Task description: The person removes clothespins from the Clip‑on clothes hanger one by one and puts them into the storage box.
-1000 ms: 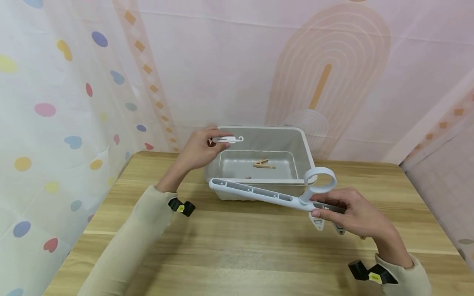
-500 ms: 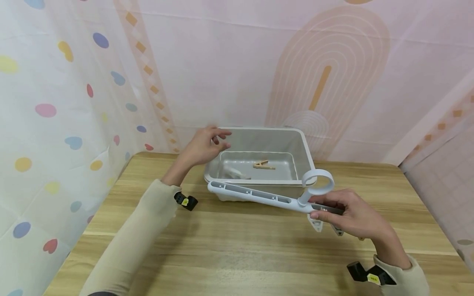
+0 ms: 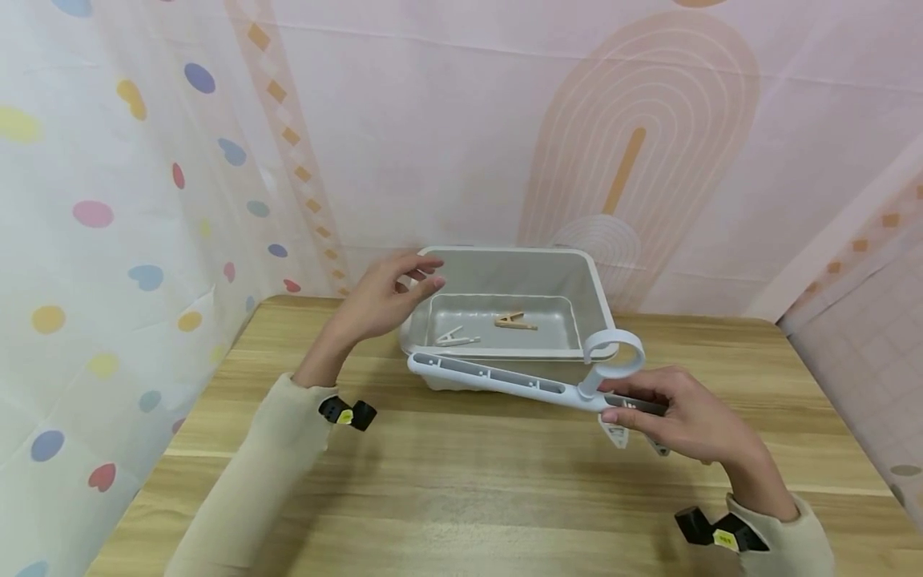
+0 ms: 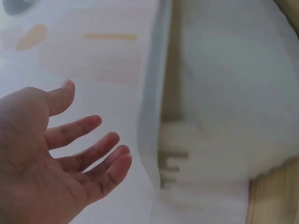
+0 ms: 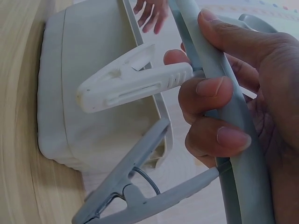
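Observation:
Above the left rim of a grey plastic bin (image 3: pixel 519 260), my left hand (image 3: pixel 385 296) hovers with relaxed, spread fingers and nothing in them. A white clothespin (image 3: pixel 456 340) and a tan clothespin (image 3: pixel 515 323) lie apart on the bin's floor. My right hand (image 3: pixel 681 413) grips one end of a pale blue hanger bar (image 3: pixel 497 381), which slants across the bin's front. A ring (image 3: pixel 616 353) stands up from the bar. Below it, in the right wrist view, hang a white clothespin (image 5: pixel 135 84) and a grey clothespin (image 5: pixel 145 196).
The bin stands on a wood-grain table (image 3: pixel 461 489), close to its back edge. A patterned cloth (image 3: pixel 433 120) hangs behind and to the left. Black wrist cameras sit on both sleeves.
My left hand has let go of a white clothespin, which dropped into the bin and now lies on its floor. The hand has drawn slightly left. My right hand has barely moved.

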{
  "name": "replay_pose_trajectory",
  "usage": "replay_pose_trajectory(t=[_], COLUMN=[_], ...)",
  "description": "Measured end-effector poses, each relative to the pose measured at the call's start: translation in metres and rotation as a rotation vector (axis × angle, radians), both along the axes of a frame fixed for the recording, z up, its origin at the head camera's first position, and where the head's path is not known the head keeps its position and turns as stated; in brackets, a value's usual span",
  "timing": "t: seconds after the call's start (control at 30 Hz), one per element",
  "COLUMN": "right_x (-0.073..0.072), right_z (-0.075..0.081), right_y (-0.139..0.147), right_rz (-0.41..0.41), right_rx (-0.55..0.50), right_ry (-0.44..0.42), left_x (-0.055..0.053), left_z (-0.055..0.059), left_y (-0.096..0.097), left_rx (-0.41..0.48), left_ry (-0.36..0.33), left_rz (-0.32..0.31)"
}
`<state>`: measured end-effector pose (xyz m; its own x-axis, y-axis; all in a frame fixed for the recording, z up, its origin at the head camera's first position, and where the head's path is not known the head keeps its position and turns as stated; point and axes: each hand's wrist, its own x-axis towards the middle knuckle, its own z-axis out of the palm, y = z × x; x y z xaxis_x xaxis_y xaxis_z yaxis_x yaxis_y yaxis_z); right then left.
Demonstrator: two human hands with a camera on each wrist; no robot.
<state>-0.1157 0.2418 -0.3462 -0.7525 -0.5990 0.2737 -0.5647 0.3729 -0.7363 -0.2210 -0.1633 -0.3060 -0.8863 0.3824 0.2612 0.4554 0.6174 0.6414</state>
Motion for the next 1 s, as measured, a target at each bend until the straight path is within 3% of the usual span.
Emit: replay_pose_trajectory(t=[0.23,0.53,0.73,1.0], right_x=[-0.005,-0.010,-0.013,-0.019], right_z=[0.001,0.001,0.002,0.002], right_y=[-0.003,-0.004,-0.007,-0.015], right_rz=[-0.016,-0.029,-0.029,0.033], right_rx=[0.037,0.078,0.098,0.118], right_ry=[0.005,0.038,0.048,0.048], left_x=[0.027,0.055,0.071,0.087], left_z=[0.005,0.007,0.005,-0.006], left_y=[0.005,0.017,0.023,0.033], left_rx=[0.066,0.114,0.088,0.049], left_ry=[-0.007,0.090,0.160,0.241], left_rz=[-0.031,-0.104,-0.129,-0.177])
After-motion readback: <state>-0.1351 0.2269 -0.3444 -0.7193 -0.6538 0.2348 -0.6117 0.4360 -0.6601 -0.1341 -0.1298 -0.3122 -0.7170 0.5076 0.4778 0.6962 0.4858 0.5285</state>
